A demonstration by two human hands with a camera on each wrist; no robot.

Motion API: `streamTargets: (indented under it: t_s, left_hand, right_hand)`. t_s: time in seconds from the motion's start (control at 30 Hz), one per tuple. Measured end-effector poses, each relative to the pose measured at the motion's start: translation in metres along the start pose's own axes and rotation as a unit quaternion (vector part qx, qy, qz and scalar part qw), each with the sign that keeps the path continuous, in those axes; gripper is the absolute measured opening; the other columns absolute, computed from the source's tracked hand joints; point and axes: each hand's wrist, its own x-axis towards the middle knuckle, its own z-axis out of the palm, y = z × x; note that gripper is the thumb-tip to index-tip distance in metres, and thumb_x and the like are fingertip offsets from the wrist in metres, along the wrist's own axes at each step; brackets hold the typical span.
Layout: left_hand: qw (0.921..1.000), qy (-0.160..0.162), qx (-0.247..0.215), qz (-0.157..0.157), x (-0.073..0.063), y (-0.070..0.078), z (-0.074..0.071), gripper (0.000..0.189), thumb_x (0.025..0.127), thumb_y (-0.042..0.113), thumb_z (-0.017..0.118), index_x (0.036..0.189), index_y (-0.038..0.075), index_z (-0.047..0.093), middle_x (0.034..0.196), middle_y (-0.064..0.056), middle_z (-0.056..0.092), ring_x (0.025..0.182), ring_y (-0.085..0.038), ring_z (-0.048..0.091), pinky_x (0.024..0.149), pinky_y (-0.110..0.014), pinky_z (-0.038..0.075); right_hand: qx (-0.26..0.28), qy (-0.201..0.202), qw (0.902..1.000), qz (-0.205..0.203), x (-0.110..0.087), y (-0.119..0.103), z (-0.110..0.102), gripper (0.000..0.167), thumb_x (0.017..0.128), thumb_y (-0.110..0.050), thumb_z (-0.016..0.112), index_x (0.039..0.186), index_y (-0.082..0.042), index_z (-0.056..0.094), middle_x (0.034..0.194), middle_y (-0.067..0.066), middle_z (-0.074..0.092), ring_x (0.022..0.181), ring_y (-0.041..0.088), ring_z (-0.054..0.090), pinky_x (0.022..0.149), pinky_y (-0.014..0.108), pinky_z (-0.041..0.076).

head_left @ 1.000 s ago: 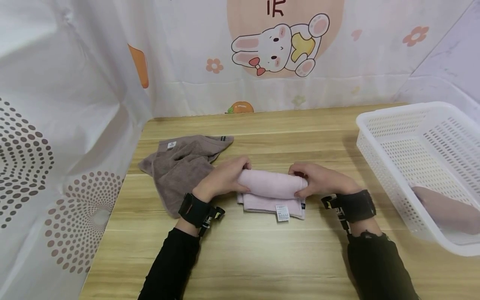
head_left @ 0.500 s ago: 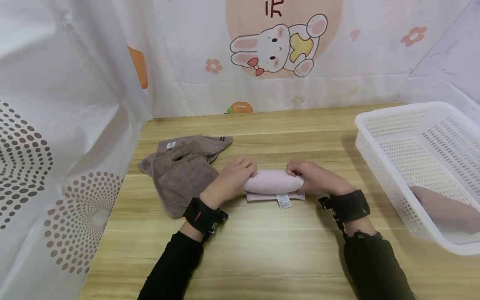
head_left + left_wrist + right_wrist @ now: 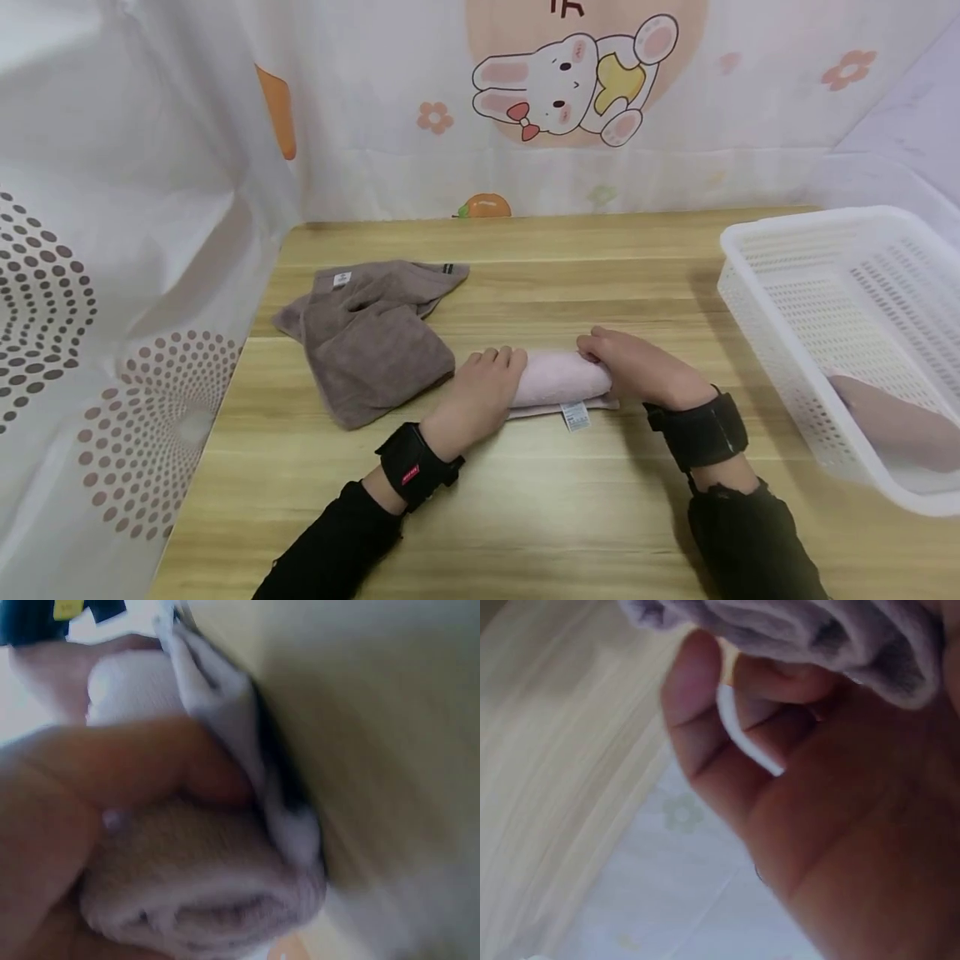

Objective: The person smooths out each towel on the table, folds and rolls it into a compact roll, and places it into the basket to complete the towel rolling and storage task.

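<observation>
No lettering is legible. Print too small to read stands on the white label of the rolled pink towel, the white tag of the brown towel and the red patch of the left wristband; dark strokes on the curtain are cut off at the head view's upper edge.

Here at one tabletop: three cloths, one pink and two brown, one white basket, two black wristbands.
</observation>
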Motion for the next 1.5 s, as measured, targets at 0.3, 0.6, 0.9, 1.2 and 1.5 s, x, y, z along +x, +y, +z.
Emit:
streamTargets:
  t_s: [0.3, 0.6, 0.9, 1.2, 1.5]
  left_hand:
    - [0.9989, -0.037, 0.017, -0.021, -0.003, 0.011, 0.003, 0.054, 0.096, 0.017, 0.06, 0.144, 0.009, 0.037, 0.123, -0.009, 0.052, 0.107, -0.023, 0.056, 0.09, -0.036, 0.047]
    - [0.9965, -0.082, 0.007, -0.019, -0.007, 0.016, -0.004, 0.099, 0.074, 0.035, 0.079, 0.153, 0.007, 0.025, 0.143, -0.013, 0.041, 0.127, -0.028, 0.045, 0.102, -0.041, 0.041]
    - [0.9959, -0.086, -0.024, 0.003, -0.006, 0.009, -0.004, 0.101, 0.082, 0.052, 0.075, 0.154, 0.005, 0.023, 0.142, -0.012, 0.043, 0.127, -0.028, 0.045, 0.102, -0.041, 0.04]
    - [0.9853, -0.105, -0.134, 0.015, 0.004, -0.01, 0.001, 0.087, 0.079, 0.029, 0.078, 0.15, 0.011, 0.03, 0.133, -0.009, 0.049, 0.119, -0.025, 0.048, 0.098, -0.041, 0.044]
    - [0.9728, -0.071, -0.22, 0.015, 0.016, -0.025, 0.013, 0.081, 0.068, 0.03, 0.085, 0.137, 0.015, 0.046, 0.121, -0.005, 0.056, 0.111, -0.022, 0.052, 0.092, -0.036, 0.048]
  right_hand:
    - [0.014, -0.078, 0.9953, 0.055, -0.007, -0.007, 0.0, 0.095, 0.059, -0.013, 0.092, 0.137, 0.003, 0.039, 0.123, 0.022, 0.051, 0.113, 0.041, 0.048, 0.094, 0.055, 0.045]
    - [0.056, -0.113, 0.9899, 0.064, -0.003, -0.016, 0.002, 0.116, 0.059, -0.049, 0.093, 0.146, 0.001, 0.033, 0.128, 0.019, 0.049, 0.118, 0.036, 0.045, 0.095, 0.055, 0.045]
    - [0.039, -0.12, 0.9877, 0.091, 0.004, -0.019, 0.005, 0.074, 0.063, -0.028, 0.091, 0.12, -0.001, 0.052, 0.108, 0.01, 0.056, 0.102, 0.029, 0.05, 0.089, 0.047, 0.048]
    - [0.007, -0.113, 0.9876, 0.109, 0.007, -0.022, 0.01, 0.068, 0.062, -0.013, 0.09, 0.117, 0.001, 0.052, 0.109, 0.013, 0.06, 0.102, 0.031, 0.054, 0.09, 0.047, 0.048]
    - [0.032, -0.102, 0.9889, 0.103, 0.014, -0.012, 0.015, 0.063, 0.06, -0.01, 0.087, 0.112, -0.001, 0.054, 0.102, 0.01, 0.061, 0.092, 0.026, 0.056, 0.084, 0.044, 0.049]
